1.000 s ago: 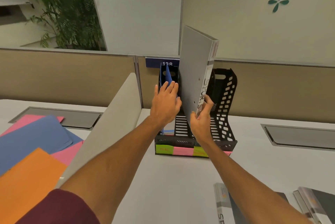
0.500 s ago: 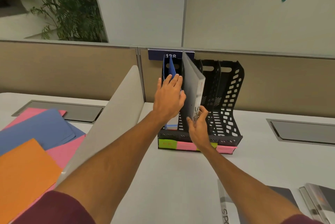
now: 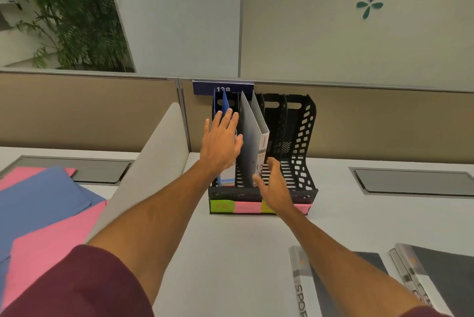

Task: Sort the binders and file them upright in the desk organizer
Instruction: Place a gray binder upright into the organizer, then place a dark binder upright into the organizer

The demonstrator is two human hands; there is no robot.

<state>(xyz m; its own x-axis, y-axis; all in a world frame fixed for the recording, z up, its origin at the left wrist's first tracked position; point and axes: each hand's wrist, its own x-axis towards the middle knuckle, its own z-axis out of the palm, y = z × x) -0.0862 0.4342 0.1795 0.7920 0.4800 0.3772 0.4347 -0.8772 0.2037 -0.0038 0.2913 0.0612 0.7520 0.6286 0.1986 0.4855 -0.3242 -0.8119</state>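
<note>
A black perforated desk organizer (image 3: 301, 142) stands at the back of the white desk, with green and pink sticky labels on its front. A grey binder (image 3: 250, 137) stands upright in its second slot from the left. A blue folder (image 3: 225, 102) stands in the leftmost slot. My left hand (image 3: 221, 143) lies flat with straight fingers against the blue folder and the left divider. My right hand (image 3: 273, 186) is spread open just in front of the grey binder's spine, holding nothing. The two right slots look empty.
Blue and pink folders (image 3: 43, 211) lie on the desk to the left, beyond a low grey divider (image 3: 143, 178). Dark binders (image 3: 341, 283) lie at the near right. Recessed grey cable hatches (image 3: 413, 182) sit on both sides.
The grey binder came down from above the organizer and now stands fully in the second slot. My right hand has let go of its spine and drawn back slightly.
</note>
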